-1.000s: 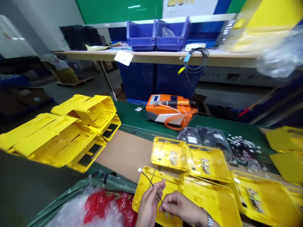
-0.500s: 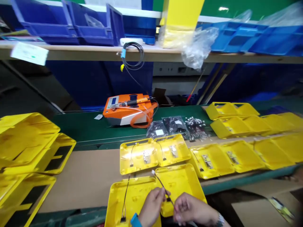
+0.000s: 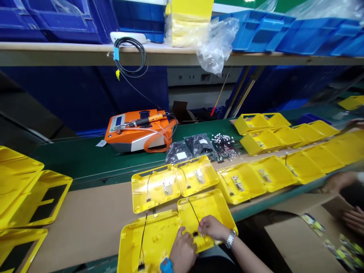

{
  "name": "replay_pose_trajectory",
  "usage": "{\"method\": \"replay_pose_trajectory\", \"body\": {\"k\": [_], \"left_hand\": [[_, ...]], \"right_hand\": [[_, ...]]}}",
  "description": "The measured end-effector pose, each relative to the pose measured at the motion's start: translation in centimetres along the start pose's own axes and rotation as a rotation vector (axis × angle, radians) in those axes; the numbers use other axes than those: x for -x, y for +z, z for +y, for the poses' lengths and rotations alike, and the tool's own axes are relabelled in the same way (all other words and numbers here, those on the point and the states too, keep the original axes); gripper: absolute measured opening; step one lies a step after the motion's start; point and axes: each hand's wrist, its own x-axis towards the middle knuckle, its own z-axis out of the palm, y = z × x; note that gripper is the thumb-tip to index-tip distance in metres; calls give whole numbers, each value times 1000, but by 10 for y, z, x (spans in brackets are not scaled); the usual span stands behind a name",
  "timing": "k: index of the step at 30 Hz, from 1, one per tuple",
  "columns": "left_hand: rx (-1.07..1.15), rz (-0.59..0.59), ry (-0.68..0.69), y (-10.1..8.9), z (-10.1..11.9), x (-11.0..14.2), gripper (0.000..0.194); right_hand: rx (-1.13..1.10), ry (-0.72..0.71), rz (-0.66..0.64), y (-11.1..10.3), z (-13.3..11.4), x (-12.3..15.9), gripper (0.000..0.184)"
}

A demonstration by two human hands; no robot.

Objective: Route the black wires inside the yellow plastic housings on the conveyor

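A thin dark cable (image 3: 193,209) with a black connector (image 3: 195,233) lies inside a yellow plastic housing (image 3: 218,201) in front of me. My right hand (image 3: 214,227), wearing a metal watch, pinches the cable close to its connector. At the left rim of that housing is my left hand (image 3: 183,248), with a blue band on the wrist. Its index finger points forward, the other fingers are curled, and nothing shows in it. A second yellow housing (image 3: 127,242) stands to the left, with another dark cable (image 3: 143,240) and black connector inside.
More yellow housings (image 3: 155,208) run in rows to the right; others (image 3: 54,174) are stacked left. Behind lie bagged dark parts (image 3: 179,155), a pile of white-ended cables (image 3: 223,144) and an orange machine with a screwdriver (image 3: 133,140). A co-worker's hands (image 3: 335,182) are at right, near a cardboard box (image 3: 290,242).
The cable, held up between both hands before, now lies down in the right-hand housing. My left hand has let go of it; the right has moved forward onto it. The view has shifted right.
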Motion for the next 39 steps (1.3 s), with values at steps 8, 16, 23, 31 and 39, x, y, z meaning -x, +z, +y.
{"method": "replay_pose_trajectory", "body": {"k": [8, 16, 23, 31, 39], "left_hand": [[-274, 257, 275, 64, -32, -35, 34], [-231, 1, 177, 34, -16, -23, 31], [-288, -16, 239, 22, -14, -16, 34], [-271, -95, 202, 0, -4, -4, 38], [-310, -21, 226, 6, -6, -10, 31]], "right_hand": [[42, 2, -9, 14, -7, -6, 17], [53, -34, 26, 26, -5, -20, 11], [84, -59, 56, 32, -4, -23, 17], [195, -27, 131, 34, 3, -30, 13], [273, -31, 185, 36, -9, -25, 13]]}}
